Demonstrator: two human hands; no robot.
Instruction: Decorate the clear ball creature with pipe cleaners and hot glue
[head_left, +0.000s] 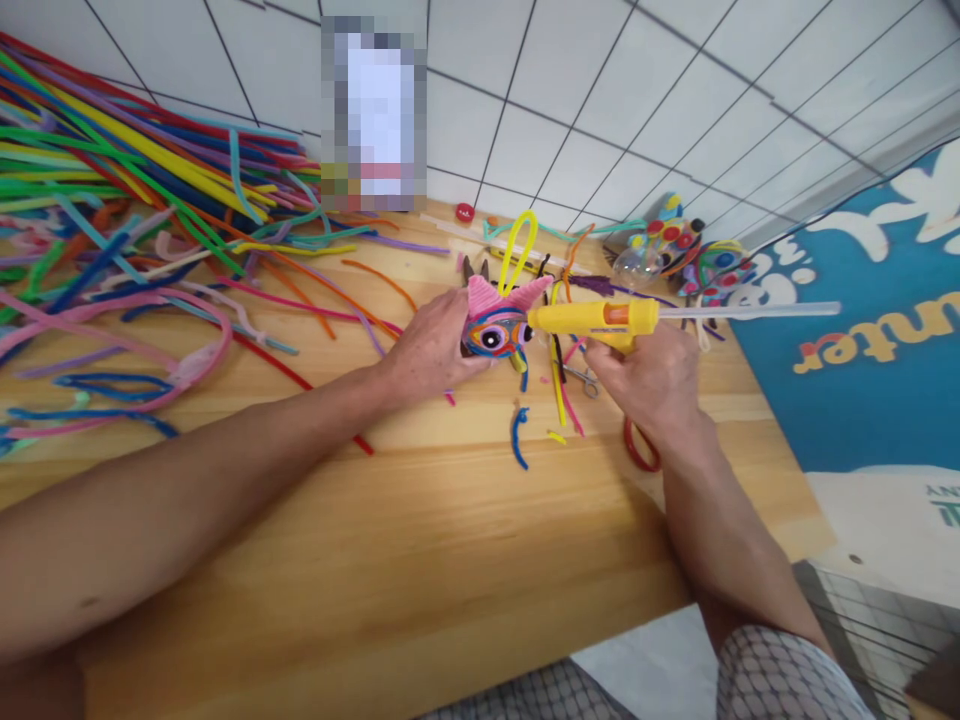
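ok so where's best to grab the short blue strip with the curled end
I'd pinch the short blue strip at mid-length, coming from the near side. It lies curved on the table, curled at its far end, and the left hand with the figure and the right hand with the glue gun are both farther away.

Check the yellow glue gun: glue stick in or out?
Partly in: the translucent glue stick juts from the back of the yellow glue gun, gripped by the right hand; its front end is hidden.

A grey sleeve (784, 675) bears a dark net pattern, while left hand (431, 345) and right hand (649, 380) are bare.
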